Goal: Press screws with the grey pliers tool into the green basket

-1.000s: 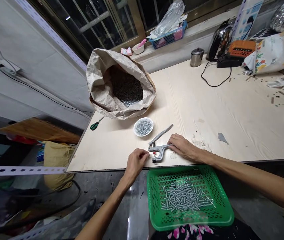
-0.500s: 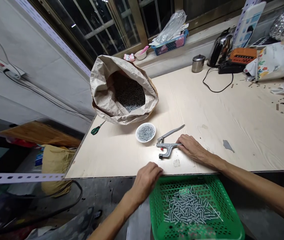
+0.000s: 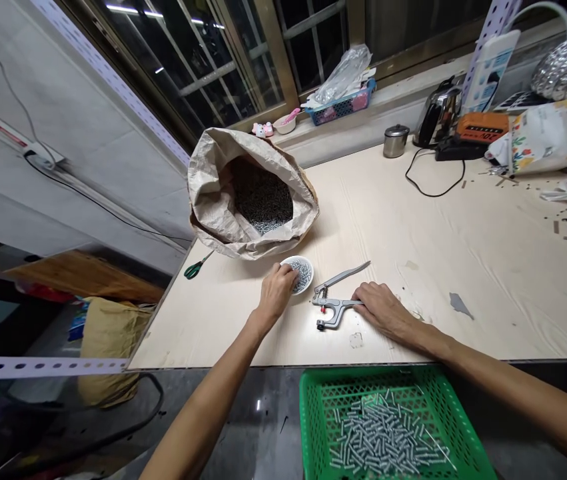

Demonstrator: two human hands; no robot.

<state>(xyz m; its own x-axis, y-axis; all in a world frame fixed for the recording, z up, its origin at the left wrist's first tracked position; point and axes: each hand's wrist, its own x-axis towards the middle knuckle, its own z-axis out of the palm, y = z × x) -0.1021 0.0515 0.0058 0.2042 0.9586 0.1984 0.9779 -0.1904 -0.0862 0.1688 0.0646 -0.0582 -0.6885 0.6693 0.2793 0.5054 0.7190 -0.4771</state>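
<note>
My left hand (image 3: 278, 290) reaches over the left edge of a small white bowl (image 3: 312, 280) full of small silvery metal pieces (image 3: 301, 273). Its fingers are drawn together at the contents; whatever is between the fingertips is hidden. On the tabletop, my right hand (image 3: 380, 307) is closed around the lower handle of grey snap-fastener pliers (image 3: 334, 307). Their jaws point left and their upper handle (image 3: 346, 274) stands apart from the lower one. Below the table's front edge sits a green plastic basket (image 3: 310, 413) holding a heap of silvery metal tubes (image 3: 386, 433).
Behind the bowl stands a large open sack (image 3: 208, 193) with many small dark pieces inside. Green-handled scissors (image 3: 194, 269) lie near the table's left edge. A metal canister (image 3: 396, 141), a kettle (image 3: 436, 113) and a corded orange-and-black device (image 3: 483, 127) stand at the back right.
My left hand has moved up and forward from the table's front edge to the white bowl. My right hand stays on the pliers' handle. The view has shifted slightly.
</note>
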